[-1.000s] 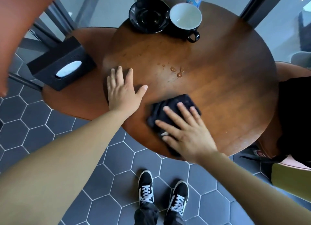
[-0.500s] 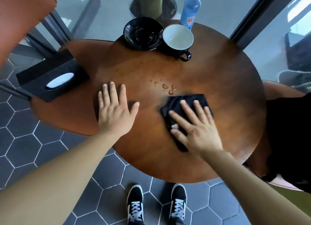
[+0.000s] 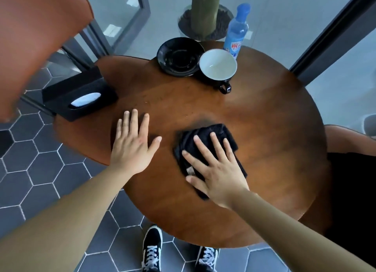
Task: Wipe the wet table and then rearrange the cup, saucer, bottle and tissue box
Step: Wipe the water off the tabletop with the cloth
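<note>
Brown round table [image 3: 274, 129] stands over grey floor tiles. At the left sits the tissue box [image 3: 81, 97]. The left hand [image 3: 132, 147] lies flat on the wood, fingers straight, holding nothing. The right hand [image 3: 215, 166] presses a dark cloth [image 3: 215, 128] down with flat, spread fingers. Saucer [image 3: 180, 57], cup [image 3: 218, 67] and bottle [image 3: 237, 31] wait at the far edge. Wiping looks like the step in hand. Next, I think, the cloth must slide over the dark patch [image 3: 203, 119] just past it.

one round table [image 3: 264, 119], one cup [image 3: 218, 67], one saucer [image 3: 179, 57], one bottle [image 3: 236, 33], one tissue box [image 3: 61, 98], one cloth [image 3: 211, 132], two hands [image 3: 132, 149] [image 3: 217, 172]
</note>
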{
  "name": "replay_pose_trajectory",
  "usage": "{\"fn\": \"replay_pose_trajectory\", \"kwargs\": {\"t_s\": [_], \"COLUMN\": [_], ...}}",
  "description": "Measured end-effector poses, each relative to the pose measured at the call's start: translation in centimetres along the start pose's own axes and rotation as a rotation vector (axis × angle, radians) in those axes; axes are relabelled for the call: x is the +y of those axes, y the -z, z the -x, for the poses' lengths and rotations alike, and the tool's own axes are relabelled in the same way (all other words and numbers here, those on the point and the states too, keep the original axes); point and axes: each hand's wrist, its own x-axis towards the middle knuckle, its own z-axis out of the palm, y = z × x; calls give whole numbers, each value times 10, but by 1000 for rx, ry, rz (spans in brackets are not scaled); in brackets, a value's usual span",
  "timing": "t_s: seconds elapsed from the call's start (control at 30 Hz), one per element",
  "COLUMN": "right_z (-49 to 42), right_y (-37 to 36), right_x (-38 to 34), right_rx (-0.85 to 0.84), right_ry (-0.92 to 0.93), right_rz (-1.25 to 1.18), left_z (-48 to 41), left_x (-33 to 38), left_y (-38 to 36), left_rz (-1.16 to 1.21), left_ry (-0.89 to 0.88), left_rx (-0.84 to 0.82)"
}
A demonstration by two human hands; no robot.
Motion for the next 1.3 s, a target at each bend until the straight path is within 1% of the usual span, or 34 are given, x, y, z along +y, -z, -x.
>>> {"fn": "replay_pose_trajectory", "kwargs": {"t_s": [0.07,0.1,0.17,0.23,0.3,0.33,0.4,0.43,0.5,0.6,0.7,0.87,0.93,1.1,1.17,1.23,1.3], "right_z": [9,9,1,-6,-3,4,21,29,34,11,-23,-68,-62,2,2,-14,-35], "right_y": [-2,-2,1,5,5,5,1,-1,-5,-2,5,18,18,7,9,16,20], "right_x": [21,30,31,22,22,28,40,42,40,37,39,25,18,15,21,20,8], "right_rx": [-11,-10,1,14,42,57,97,103,90,87,95,116,106,30,39,57,90], "right_ry": [95,114,94,99,150,147,66,28,6,36,45,-75,-91,115,118,47,-24], "right_rz": [8,7,-14,-40,-59,-72,-84,-72,-20,17,-3,-68,-95,-32,-47,-110,-97], "left_z": [2,5,13,25,38,45,55,59,65,60,38,-5,2,48,49,42,38], "left_x": [1,4,18,46,77,89,104,107,109,103,88,71,70,59,51,41,25], "left_y": [1,2,9,20,30,30,22,16,4,-1,2,11,10,8,9,13,14], "left_rz": [11,27,109,263,343,324,225,157,45,26,7,7,33,27,30,57,87], "left_ry": [20,31,30,-25,-161,-254,-424,-477,-524,-467,-410,-402,-404,-496,-519,-440,-268], "left_rx": [5,22,85,143,139,106,7,-36,-61,-63,-73,-93,-99,-109,-93,-73,-61]}}
